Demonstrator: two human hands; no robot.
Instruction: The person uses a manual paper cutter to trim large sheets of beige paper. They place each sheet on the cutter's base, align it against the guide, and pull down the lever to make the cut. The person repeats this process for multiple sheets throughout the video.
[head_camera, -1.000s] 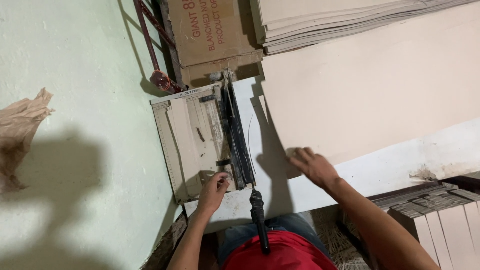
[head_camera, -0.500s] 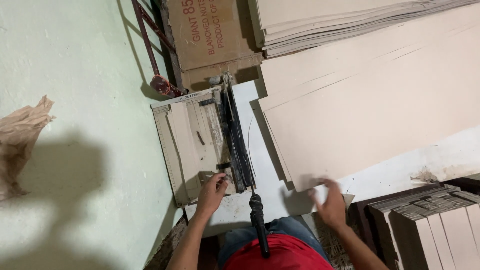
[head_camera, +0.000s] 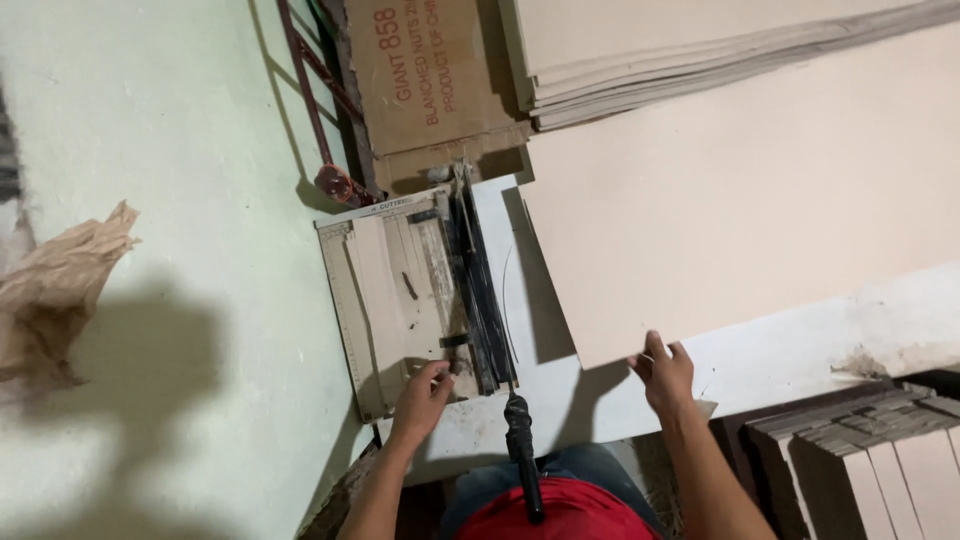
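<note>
A guillotine paper cutter (head_camera: 400, 300) with a worn board lies on a white table (head_camera: 800, 340), its black blade arm (head_camera: 480, 290) lowered and its black handle (head_camera: 522, 455) pointing toward me. My left hand (head_camera: 425, 395) rests on the near edge of the cutter board, fingers by the blade's clamp. My right hand (head_camera: 665, 375) grips the near corner of a large beige cardboard sheet (head_camera: 740, 210) that lies to the right of the blade.
A stack of beige sheets (head_camera: 700, 50) and a brown printed carton (head_camera: 430, 80) stand at the back. A pile of cut strips (head_camera: 870, 450) sits at the lower right. Crumpled brown paper (head_camera: 55, 290) lies on the pale green floor at left.
My right hand slid from on top of the sheet down to its near corner and took hold of it. The sheet shifted slightly. My left hand stayed on the cutter.
</note>
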